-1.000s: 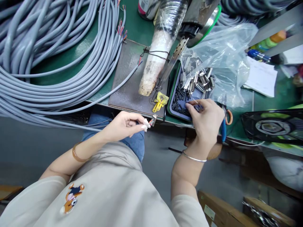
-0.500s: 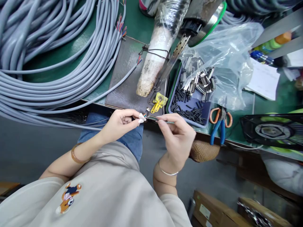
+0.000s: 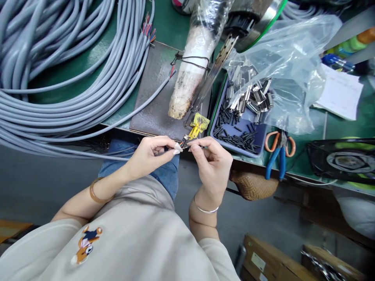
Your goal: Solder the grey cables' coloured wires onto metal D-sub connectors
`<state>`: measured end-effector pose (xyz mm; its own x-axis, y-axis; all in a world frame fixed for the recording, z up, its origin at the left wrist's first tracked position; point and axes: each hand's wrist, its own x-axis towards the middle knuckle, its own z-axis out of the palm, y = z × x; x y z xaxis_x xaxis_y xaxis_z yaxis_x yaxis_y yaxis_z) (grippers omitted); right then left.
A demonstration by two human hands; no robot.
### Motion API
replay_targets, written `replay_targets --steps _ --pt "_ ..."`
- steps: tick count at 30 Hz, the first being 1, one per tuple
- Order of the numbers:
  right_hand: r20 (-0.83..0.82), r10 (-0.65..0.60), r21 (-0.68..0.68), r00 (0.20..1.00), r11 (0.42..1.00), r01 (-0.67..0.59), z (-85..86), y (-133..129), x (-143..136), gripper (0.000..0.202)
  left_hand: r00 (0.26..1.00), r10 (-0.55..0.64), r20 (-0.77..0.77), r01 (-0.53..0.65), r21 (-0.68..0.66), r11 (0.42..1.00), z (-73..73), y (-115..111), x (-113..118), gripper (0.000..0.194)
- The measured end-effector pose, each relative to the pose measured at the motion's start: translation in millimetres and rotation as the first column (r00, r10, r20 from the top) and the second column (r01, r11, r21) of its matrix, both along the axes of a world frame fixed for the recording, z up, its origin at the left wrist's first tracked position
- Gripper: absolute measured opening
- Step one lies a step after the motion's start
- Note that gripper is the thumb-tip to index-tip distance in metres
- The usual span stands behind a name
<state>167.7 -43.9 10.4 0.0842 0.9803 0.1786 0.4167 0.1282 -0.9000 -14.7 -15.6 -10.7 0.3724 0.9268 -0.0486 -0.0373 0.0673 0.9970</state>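
Observation:
My left hand (image 3: pixel 154 154) pinches a thin wire at the end of a grey cable (image 3: pixel 111 156), between thumb and forefinger. A small metal connector (image 3: pixel 185 138) with coloured wires sits just beyond those fingertips. My right hand (image 3: pixel 212 156) is closed in a pinch close to the left fingertips, on something small and thin that its fingers mostly hide. Behind the hands, a yellow clip-like piece (image 3: pixel 197 128) lies by the board's edge. To the right, a blue tray (image 3: pixel 234 150) contains black tube pieces (image 3: pixel 231 136) and metal connectors (image 3: pixel 258 97).
Coiled grey cables (image 3: pixel 96 105) fill the left of the green bench. A wrapped white post (image 3: pixel 190 78) and a metal bar (image 3: pixel 215 62) stand over the dark board (image 3: pixel 155 93). Pliers (image 3: pixel 278 152), a plastic bag (image 3: pixel 295 66), papers (image 3: pixel 340 93) and a black fan (image 3: pixel 342 160) are rightward.
My right hand has moved left, nearer to my left fingertips. The thin dark length showing between its fingers earlier is now mostly hidden. The view has shifted slightly.

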Motion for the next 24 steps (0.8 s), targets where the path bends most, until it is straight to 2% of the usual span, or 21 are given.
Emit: replay_targets --steps 7,17,22,24 --pt "0.024 -0.023 -0.005 0.999 1.000 0.023 1.3 -0.3 2.7 0.015 1.000 -0.001 -0.013 0.001 0.003 1.000 -0.1 -0.4 -0.6 0.014" --pt "0.128 0.045 -0.001 0.991 0.999 -0.046 4.9 -1.7 -1.6 0.017 0.999 -0.039 -0.017 0.040 0.041 0.998 1.0 0.3 -2.4 0.012" --pt "0.097 -0.058 0.038 0.994 0.998 0.054 3.2 -1.4 0.2 0.021 0.999 -0.025 -0.020 0.026 0.031 0.999 2.0 -0.2 -2.6 0.014" --pt "0.076 -0.063 0.032 0.995 0.998 0.060 2.2 -1.2 0.6 0.021 1.000 -0.024 -0.019 0.024 0.023 0.999 2.6 -0.1 -2.7 0.014"
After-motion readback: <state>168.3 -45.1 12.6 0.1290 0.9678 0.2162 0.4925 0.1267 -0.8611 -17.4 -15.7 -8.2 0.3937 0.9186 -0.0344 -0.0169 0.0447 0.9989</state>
